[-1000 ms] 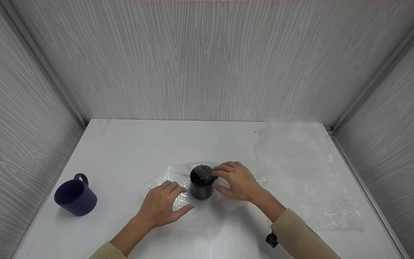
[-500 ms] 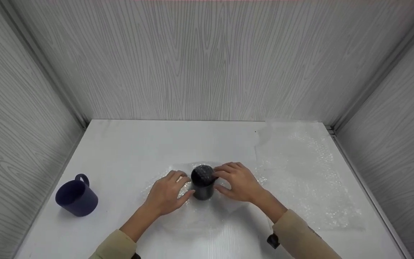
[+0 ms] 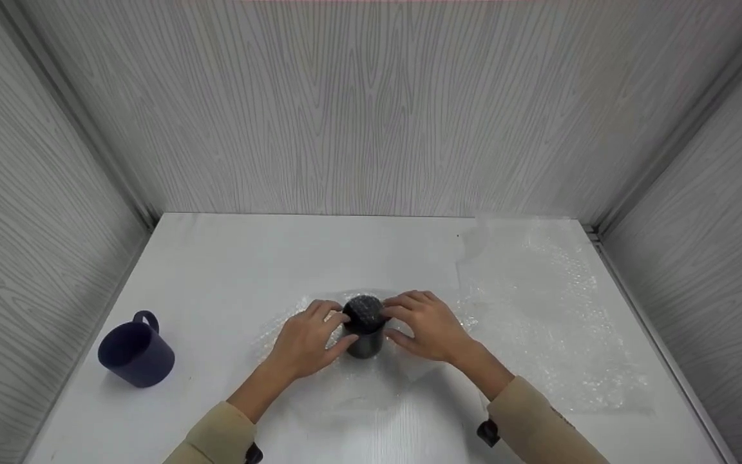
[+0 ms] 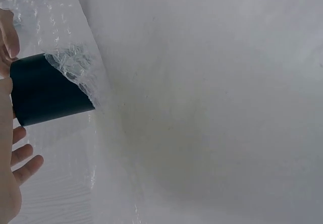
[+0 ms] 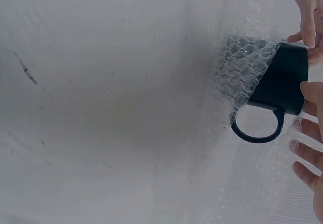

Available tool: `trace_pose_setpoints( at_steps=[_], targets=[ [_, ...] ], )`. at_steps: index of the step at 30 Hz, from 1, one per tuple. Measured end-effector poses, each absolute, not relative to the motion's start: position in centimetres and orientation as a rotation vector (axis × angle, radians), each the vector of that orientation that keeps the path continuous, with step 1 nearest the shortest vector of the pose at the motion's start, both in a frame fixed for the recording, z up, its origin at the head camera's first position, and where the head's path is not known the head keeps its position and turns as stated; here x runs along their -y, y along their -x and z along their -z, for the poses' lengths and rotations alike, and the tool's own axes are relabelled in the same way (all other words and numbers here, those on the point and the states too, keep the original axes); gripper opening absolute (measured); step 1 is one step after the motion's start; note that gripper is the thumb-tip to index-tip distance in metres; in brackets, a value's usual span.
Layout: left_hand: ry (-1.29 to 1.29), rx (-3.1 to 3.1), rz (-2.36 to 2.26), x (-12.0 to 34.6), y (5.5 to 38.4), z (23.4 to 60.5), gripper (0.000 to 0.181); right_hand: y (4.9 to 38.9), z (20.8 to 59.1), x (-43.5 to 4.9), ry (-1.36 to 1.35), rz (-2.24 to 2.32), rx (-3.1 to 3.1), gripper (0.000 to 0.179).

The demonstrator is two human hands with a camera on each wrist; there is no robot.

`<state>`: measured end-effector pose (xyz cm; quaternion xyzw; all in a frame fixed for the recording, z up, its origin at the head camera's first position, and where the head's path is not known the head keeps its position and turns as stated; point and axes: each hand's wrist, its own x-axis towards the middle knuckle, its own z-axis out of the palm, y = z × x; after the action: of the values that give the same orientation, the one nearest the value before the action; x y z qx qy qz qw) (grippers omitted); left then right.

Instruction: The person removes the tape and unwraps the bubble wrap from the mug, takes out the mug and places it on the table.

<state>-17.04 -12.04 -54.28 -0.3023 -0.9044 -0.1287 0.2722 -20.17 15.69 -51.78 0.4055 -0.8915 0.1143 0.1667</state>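
A dark mug [image 3: 366, 345] stands upright at the middle of the table, on a sheet of bubble wrap [image 3: 287, 322]. Part of the wrap covers one side of the mug [image 5: 282, 77] and reaches over its mouth. My left hand [image 3: 303, 338] holds the mug's left side near the rim, thumb toward the front. On the other side my right hand [image 3: 426, 325] grips it, index finger at the rim and thumb lower. The handle [image 5: 257, 139] shows in the right wrist view; the head view hides it. Outer fingers [image 5: 308, 156] of the right hand stay spread off the mug.
A dark blue mug [image 3: 136, 354] stands at the left of the white table [image 3: 268, 251], handle toward the back. Another bubble wrap sheet [image 3: 551, 322] lies flat on the right. Wood-grain panels [image 3: 371, 109] wall the back and both sides.
My left hand has moved right and inward, from apart to touching the dark mug's left side. My right hand and the blue mug stay in place.
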Motion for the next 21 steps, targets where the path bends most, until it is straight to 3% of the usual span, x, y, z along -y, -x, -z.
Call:
trace_pose_setpoints(
  at_steps=[21],
  targets=[
    [0.789,2.437,0.403,11.76,17.45,54.26,0.036,20.47,52.38,-15.43,-1.142,-0.272,2.424,0.022]
  ],
)
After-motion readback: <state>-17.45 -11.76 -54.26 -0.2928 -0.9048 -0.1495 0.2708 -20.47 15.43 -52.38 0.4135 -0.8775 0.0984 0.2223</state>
